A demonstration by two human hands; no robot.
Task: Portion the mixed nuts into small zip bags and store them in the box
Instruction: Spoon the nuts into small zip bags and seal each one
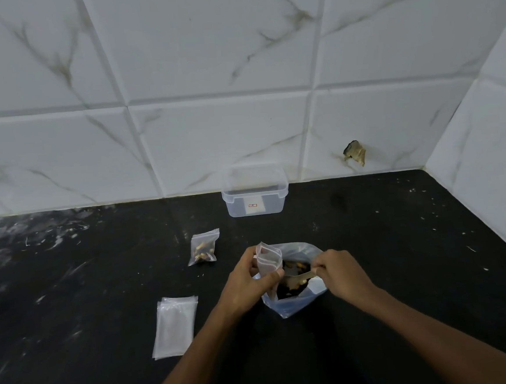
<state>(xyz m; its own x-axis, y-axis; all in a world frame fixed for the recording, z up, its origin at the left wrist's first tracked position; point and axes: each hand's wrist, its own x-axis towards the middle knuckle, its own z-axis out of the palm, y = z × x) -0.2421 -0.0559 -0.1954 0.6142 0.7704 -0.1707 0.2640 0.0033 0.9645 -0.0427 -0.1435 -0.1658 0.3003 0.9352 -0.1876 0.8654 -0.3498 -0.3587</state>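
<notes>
Two bare hands work close together over a black stone countertop (pixel 371 243) that meets a white marble-patterned tile wall (pixel 205 59). The left hand (pixel 249 280) grips a small clear zip bag (pixel 268 261), thumb across its front and fingers curled behind it, holding it upright with its mouth at the top. The right hand (pixel 339 271) pinches the handle of a spoon (pixel 297 276), fingers curled around it; the spoon's bowl lies inside a larger open plastic bag of mixed nuts (pixel 296 302). That larger bag sits on the countertop between the two hands, its mouth spread wide, with dark and tan nuts visible inside. The small bag in the left hand is held at the left edge of the larger bag's opening, just beside the spoon.

To the left and farther back, a filled small zip bag (pixel 203 247) lies flat on the countertop, holding nuts in its lower half. Nearer and to the left, a stack of empty small zip bags (pixel 174 326) lies flat. At the back, touching or nearly touching the wall, stands a clear plastic storage box (pixel 255 193) with no lid on it and a white label on its front. A chipped hole (pixel 355 152) shows in the wall tile to the right of the box.
</notes>
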